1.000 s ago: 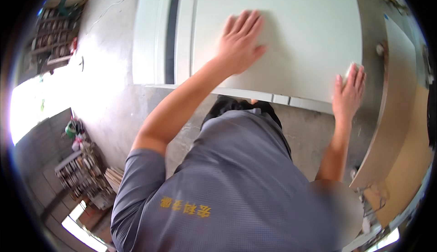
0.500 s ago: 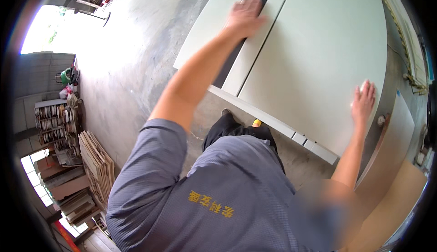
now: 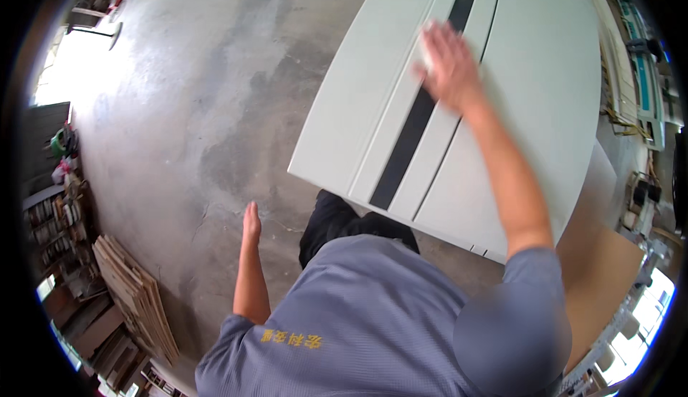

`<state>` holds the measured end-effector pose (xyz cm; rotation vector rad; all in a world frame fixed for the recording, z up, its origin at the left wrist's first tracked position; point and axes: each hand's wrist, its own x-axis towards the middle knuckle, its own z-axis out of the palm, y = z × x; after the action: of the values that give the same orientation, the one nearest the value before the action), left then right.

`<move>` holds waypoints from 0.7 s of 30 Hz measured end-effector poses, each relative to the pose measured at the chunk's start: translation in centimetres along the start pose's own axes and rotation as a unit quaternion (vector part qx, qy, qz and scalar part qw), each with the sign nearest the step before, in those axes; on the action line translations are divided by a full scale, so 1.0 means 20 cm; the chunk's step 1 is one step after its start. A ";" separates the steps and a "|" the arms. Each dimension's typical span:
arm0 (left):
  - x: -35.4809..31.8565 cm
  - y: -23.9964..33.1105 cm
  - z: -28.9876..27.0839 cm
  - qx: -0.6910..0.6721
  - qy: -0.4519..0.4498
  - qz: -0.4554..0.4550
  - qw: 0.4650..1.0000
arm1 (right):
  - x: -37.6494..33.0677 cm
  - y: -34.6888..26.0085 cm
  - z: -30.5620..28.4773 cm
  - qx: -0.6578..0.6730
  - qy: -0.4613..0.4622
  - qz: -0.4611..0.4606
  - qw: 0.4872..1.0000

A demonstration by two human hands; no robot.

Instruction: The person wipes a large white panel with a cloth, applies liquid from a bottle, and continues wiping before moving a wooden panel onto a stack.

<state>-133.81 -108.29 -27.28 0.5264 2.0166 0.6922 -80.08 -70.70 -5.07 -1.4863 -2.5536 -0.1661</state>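
A long, pale greenish-white panel (image 3: pixel 530 110) lies in front of me, with grooves and a dark strip (image 3: pixel 406 146) along its length. My right hand (image 3: pixel 455 71) is laid flat over the strip, fingers stretched out. A small white thing, perhaps a pad or cloth (image 3: pixel 428 56), peeks out between its thumb and fingers; most of it is hidden under the palm. My left hand (image 3: pixel 251 223) hangs over the floor, apart from the panel. Seen edge-on, its fingers are straight and nothing shows in them.
Concrete floor (image 3: pixel 236 110) stretches to the left. Thin boards (image 3: pixel 136 293) lean in a stack at lower left, near crowded shelves (image 3: pixel 54 221). A brown board (image 3: pixel 605 275) stands to my right, and long pale strips (image 3: pixel 620 60) lie beyond the panel.
My left hand has come off the panel and dropped to my left side. My right hand has swept from the panel's right side across to the dark strip, the white thing moving with it.
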 end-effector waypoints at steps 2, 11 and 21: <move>-0.06 0.11 0.09 -0.039 -0.053 -0.025 0.998 | 0.38 0.47 0.20 -0.042 0.017 0.049 0.998; -0.30 1.36 0.36 -0.185 -0.283 0.275 0.900 | -0.09 -0.82 -0.10 0.089 -0.129 0.047 0.987; -0.41 1.62 0.52 0.073 -0.355 0.393 0.845 | 0.54 -0.02 0.17 -0.014 0.034 0.022 0.999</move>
<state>-117.66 -86.12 -5.36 1.5015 1.1044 0.6652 -85.99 -61.05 -5.99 -1.5179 -2.4738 -0.2419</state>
